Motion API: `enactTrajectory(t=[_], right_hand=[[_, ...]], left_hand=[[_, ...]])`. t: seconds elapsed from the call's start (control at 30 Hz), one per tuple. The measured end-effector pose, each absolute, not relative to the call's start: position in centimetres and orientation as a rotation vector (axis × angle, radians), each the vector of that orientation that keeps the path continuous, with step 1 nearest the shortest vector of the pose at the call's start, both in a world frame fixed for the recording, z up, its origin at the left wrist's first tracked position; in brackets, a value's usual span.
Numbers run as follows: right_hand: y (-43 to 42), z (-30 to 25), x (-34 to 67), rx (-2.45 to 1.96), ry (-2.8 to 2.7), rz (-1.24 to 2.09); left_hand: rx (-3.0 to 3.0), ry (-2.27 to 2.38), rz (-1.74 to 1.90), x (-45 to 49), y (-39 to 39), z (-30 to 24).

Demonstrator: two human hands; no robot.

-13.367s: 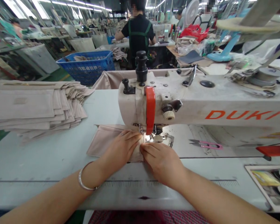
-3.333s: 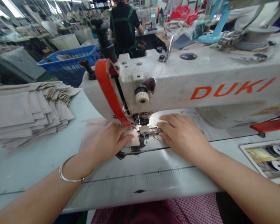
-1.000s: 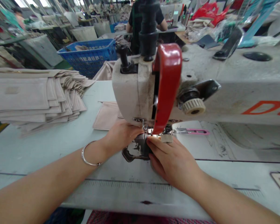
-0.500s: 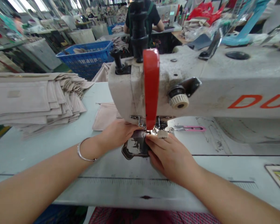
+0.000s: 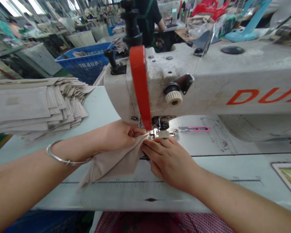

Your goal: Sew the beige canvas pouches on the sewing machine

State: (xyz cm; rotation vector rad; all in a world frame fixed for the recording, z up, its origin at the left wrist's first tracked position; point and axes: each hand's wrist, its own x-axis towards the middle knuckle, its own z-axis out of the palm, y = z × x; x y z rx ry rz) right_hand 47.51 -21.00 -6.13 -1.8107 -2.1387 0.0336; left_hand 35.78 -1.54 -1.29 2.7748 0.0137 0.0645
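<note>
A beige fabric piece [image 5: 118, 163] runs from the presser foot [image 5: 155, 133] down toward the front of the table, creased and slanting left. My left hand [image 5: 116, 136] is closed on its upper edge, thumb and finger pinching it just left of the needle area. My right hand [image 5: 171, 160] lies right in front of the presser foot, fingers together, with the fingertips closed on the fabric's right edge. The white sewing machine [image 5: 199, 77] with its red guard strip [image 5: 141, 87] stands over both hands. Its needle tip is hard to make out.
Beige sewn pieces [image 5: 21, 106] are stacked at the left. Pink-handled thread snips [image 5: 196, 129] lie under the machine arm. A blue basket [image 5: 87, 61] stands behind the table. A person [image 5: 147, 22] sits beyond the machine. A framed picture [image 5: 289, 181] lies at the right.
The fabric piece has swung from left behind the needle to the front, now covering the dark plate. My left hand has turned with it. The view has shifted slightly.
</note>
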Motion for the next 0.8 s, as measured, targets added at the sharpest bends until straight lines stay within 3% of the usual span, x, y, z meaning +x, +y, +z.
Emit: enactTrajectory(t=[0.3, 0.8], right_hand=[[-21.6, -6.2, 47.7, -1.789, -2.121, 0.054], [-21.8, -6.5, 47.8, -1.812, -2.085, 0.042]], left_hand=[[2.824, 0.227, -0.15, 35.7, -4.2, -0.1], [2.672, 0.303, -0.069, 35.8, -6.0, -1.3]])
